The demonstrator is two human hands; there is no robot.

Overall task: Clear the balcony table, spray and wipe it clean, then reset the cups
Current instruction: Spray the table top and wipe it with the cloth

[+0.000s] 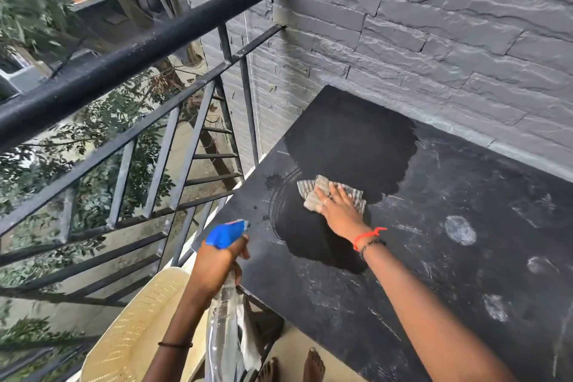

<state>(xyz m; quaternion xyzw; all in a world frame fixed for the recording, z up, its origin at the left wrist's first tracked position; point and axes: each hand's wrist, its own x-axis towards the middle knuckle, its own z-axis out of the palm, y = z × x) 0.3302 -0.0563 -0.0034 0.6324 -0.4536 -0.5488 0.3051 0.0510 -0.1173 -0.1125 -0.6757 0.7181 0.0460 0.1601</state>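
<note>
While the left hand (217, 263) grips a sprayer (227, 233), the flat right hand (337, 206) presses cloth (307, 192) onto dusty table (465, 189).

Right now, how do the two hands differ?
The left hand grips the spray bottle at the edge of the table; the right hand lies flat on the cloth on the table. The left arm wears a black band; the right wrist, a red thread. Both are bare and busy cleaning.
</note>
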